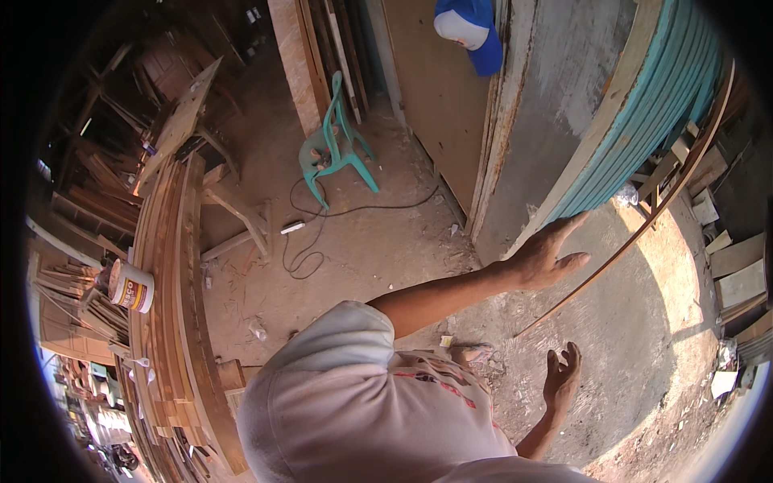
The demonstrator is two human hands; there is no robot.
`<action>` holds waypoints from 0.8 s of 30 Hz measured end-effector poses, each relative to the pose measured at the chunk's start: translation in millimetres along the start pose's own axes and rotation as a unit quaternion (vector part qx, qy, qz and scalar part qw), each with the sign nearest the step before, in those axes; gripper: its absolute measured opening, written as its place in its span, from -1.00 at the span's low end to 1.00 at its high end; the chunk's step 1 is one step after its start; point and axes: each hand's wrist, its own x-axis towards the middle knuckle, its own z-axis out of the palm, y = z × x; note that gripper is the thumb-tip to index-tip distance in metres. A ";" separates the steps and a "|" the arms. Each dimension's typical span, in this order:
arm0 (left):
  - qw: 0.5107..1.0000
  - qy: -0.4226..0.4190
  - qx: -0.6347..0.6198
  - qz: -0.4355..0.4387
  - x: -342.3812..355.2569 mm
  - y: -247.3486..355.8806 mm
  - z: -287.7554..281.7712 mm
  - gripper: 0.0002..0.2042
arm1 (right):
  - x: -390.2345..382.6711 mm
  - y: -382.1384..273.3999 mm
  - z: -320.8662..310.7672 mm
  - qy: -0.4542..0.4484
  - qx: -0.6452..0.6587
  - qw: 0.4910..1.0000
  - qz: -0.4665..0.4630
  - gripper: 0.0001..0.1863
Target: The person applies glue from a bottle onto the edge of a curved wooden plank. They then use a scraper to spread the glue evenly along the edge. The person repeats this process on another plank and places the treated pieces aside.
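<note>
My left hand (547, 254) reaches out at the end of a bare forearm, its fingers stretched and thumb apart, with nothing in it. Just past its fingertips is the lower end of a teal corrugated panel (644, 121); whether they touch I cannot tell. A long thin wooden strip (624, 251) slants from the floor up to the far right, passing close beside that hand. Lower down, my right hand (561, 374) hangs over the concrete floor with loosely curled, parted fingers and holds nothing.
Stacked timber planks (173, 298) run along the left, with a white bucket (131, 286) beside them. A green plastic chair (334, 149) stands ahead, near a black cable (378, 208) on the floor. Wood offcuts (737, 270) lie at right. A blue-and-white cap (471, 34) hangs by a door.
</note>
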 end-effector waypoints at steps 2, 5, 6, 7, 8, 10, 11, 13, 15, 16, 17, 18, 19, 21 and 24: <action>0.985 -0.075 0.016 -0.154 -124.8 -58.5 -5.7 -0.27 | 5.7 -19.9 -16.9 0.030 -0.035 0.999 -0.009 -0.39; 0.850 -0.287 0.083 -0.434 -328.7 -131.0 -35.5 -0.23 | 5.6 -39.4 -34.1 0.091 -0.039 0.995 -0.023 -0.28; 0.808 -0.231 0.168 -0.515 -437.7 -165.3 -37.2 -0.21 | 0.7 -46.4 -26.4 0.098 0.014 0.995 -0.021 -0.24; 0.756 -0.242 0.155 -0.589 -501.6 -165.9 -56.9 -0.17 | -2.8 -36.2 -17.4 0.121 0.021 0.991 -0.049 -0.21; 0.702 -0.202 0.118 -0.673 -561.2 -153.6 -75.4 -0.16 | -8.4 -22.3 -7.5 0.142 0.023 0.987 -0.073 -0.18; 0.612 -0.101 0.112 -0.777 -710.9 -110.7 -100.7 -0.10 | -30.2 -0.2 31.0 0.053 0.044 0.997 -0.018 -0.12; 0.560 -0.070 0.086 -0.821 -759.1 -84.5 -96.9 -0.10 | -44.9 7.1 39.4 -0.009 0.050 0.997 0.050 -0.12; 0.473 -0.006 0.026 -0.881 -818.8 -32.5 -95.4 -0.09 | -55.7 37.4 61.7 -0.040 0.016 0.991 0.130 -0.03; 0.446 0.021 -0.052 -0.893 -815.9 -19.5 -95.6 -0.09 | -53.3 126.5 76.7 -0.040 0.021 0.974 0.221 0.01; 0.459 0.023 -0.125 -0.879 -802.0 -24.6 -92.9 -0.09 | -53.1 152.2 77.6 -0.051 0.043 0.958 0.278 0.01; 0.492 0.018 -0.235 -0.838 -767.3 -37.1 -99.5 -0.08 | -65.3 140.8 87.8 -0.029 0.041 0.945 0.324 0.02; 0.506 0.051 -0.366 -0.779 -751.9 -34.5 -82.7 -0.08 | -69.6 115.2 107.7 -0.036 0.027 0.936 0.350 0.03; 0.524 0.046 -0.485 -0.698 -703.8 -61.5 -91.8 -0.08 | -74.6 146.8 132.8 -0.054 -0.107 0.926 0.357 0.00; 0.513 0.215 -0.607 -0.568 -639.3 -93.7 -102.2 -0.07 | -57.2 161.1 180.6 -0.157 -0.166 0.917 0.326 -0.03; 0.671 0.308 -0.340 -0.582 -517.2 -94.3 -206.2 -0.04 | -30.2 123.1 215.5 -0.324 0.098 0.888 0.310 -0.05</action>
